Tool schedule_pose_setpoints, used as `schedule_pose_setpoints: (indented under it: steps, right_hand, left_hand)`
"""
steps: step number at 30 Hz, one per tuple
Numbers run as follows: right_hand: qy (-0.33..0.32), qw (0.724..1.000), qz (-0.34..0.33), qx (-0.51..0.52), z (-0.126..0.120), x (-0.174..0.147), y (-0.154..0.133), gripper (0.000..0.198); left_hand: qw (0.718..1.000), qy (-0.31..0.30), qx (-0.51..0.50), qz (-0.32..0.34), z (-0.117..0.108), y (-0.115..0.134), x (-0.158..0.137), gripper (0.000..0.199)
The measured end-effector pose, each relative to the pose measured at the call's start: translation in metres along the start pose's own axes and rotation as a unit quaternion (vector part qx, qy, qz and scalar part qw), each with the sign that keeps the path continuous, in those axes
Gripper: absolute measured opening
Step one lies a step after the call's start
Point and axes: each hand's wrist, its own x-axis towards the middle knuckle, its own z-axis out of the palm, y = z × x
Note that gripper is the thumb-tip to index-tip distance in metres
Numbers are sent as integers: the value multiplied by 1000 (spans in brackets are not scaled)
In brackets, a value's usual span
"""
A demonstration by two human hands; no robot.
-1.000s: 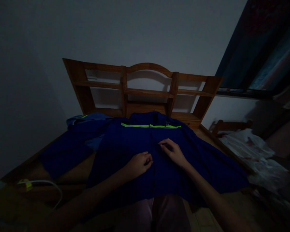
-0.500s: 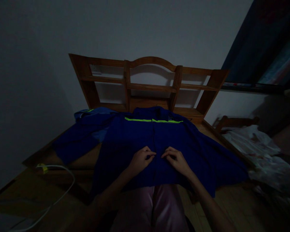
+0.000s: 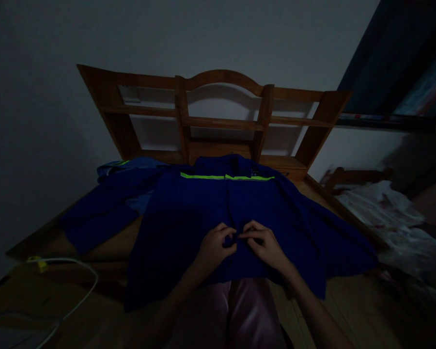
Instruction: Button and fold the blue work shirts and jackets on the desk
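Note:
A dark blue jacket (image 3: 199,208) with a yellow-green stripe across the chest lies spread front up on a wooden desk, collar toward the shelf. Over the lower part of its front seam is my left hand (image 3: 215,247), thumb and forefinger curved with a gap between them. Opposite it, my right hand (image 3: 264,245) has its fingers bent together at the seam, closed on the jacket's front edge. The fingertips of both hands nearly meet. Dim light hides any fastener between them.
A wooden shelf unit (image 3: 221,123) rises at the back of the desk against the wall. More blue clothing (image 3: 140,164) is bunched at the left. A white cable (image 3: 94,278) loops at the lower left. White plastic bags (image 3: 381,206) lie at the right beside a wooden chair back (image 3: 358,175).
My left thumb has moved away from the forefinger, widening the gap. The right hand stays close to the seam. The view has shifted slightly, and the jacket lies as before.

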Motion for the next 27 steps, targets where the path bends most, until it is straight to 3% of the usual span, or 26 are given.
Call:
schedule_pose_setpoints:
  steps: [6, 14, 19, 27]
  right_hand:
    - [-7, 999, 18, 35, -6, 3, 0, 30]
    - [-5, 985, 82, 155, -24, 7, 4, 26]
    - [-43, 988, 79, 129, -16, 8, 1, 25]
    - [-44, 991, 68, 104, -14, 8, -3, 24]
  left_hand:
    - [998, 32, 6, -49, 6, 6, 1, 31]
    - [996, 27, -13, -79, 8, 3, 3, 11]
    - [996, 37, -18, -83, 9, 3, -1, 11]
    - [990, 74, -47, -108, 9, 8, -2, 12]
